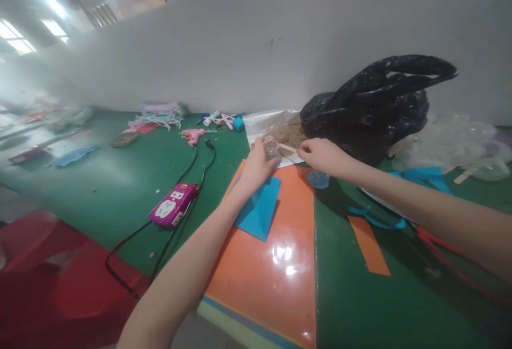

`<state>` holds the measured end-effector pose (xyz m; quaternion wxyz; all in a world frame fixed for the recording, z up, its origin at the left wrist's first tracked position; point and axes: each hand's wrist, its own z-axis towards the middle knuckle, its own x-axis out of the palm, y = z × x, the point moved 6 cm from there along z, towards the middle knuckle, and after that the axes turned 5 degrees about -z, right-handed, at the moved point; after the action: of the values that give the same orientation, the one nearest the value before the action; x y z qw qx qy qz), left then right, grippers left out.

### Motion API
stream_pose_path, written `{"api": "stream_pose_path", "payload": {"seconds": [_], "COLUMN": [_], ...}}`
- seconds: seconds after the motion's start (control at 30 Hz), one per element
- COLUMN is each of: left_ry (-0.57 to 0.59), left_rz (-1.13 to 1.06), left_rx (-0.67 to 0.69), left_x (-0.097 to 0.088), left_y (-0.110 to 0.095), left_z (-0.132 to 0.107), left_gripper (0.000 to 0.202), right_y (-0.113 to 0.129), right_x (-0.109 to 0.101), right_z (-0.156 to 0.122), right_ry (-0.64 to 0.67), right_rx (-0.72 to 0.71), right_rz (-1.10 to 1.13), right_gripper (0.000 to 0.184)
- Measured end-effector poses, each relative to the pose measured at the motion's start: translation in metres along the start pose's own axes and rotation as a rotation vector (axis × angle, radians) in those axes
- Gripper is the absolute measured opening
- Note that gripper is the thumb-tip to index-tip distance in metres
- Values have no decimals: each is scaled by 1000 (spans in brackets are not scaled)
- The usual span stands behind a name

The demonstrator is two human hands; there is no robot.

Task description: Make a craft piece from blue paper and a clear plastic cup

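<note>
My left hand (261,161) is curled around a small clear plastic container (272,148); its exact shape is partly hidden by the fingers. In my right hand (323,155), a flat wooden stick (287,147) is pinched, its far end at the container. Just behind both hands, brown clay-like lumps (294,133) lie on a white plastic sheet (260,123). A clear bluish plastic piece (318,180) sits below my right hand. Under my left wrist, a folded blue paper (262,211) rests on a glossy orange sheet (276,285).
A black plastic bag (368,103) stands at the back right, beside clear plastic cups (460,143). On the right are an orange paper strip (368,245) and red-handled scissors (430,239). A pink glue gun (193,135) and a corded purple box (174,205) lie left.
</note>
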<state>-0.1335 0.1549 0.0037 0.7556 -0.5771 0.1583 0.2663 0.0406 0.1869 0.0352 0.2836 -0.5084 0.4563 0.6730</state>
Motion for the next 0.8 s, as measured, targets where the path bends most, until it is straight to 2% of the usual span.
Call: {"api": "stream_pose_path", "payload": {"seconds": [0.23, 0.4, 0.57, 0.8], "left_ry": [8, 16, 8, 23], "left_rz": [10, 85, 123, 153], "left_rx": [17, 20, 104, 134], "left_x": [0, -1, -3, -3], "left_y": [-4, -5, -8, -7], "left_z": [-2, -2, -3, -3], "left_gripper": [60, 62, 56, 51], "right_y": [4, -4, 2, 1], "right_x": [3, -4, 1, 2], "right_z": [-11, -7, -9, -11], "right_ry": [46, -27, -1, -12], "right_rx": [-44, 22, -46, 20], "right_rz": [23, -12, 13, -83], "right_gripper": [26, 30, 30, 32]}}
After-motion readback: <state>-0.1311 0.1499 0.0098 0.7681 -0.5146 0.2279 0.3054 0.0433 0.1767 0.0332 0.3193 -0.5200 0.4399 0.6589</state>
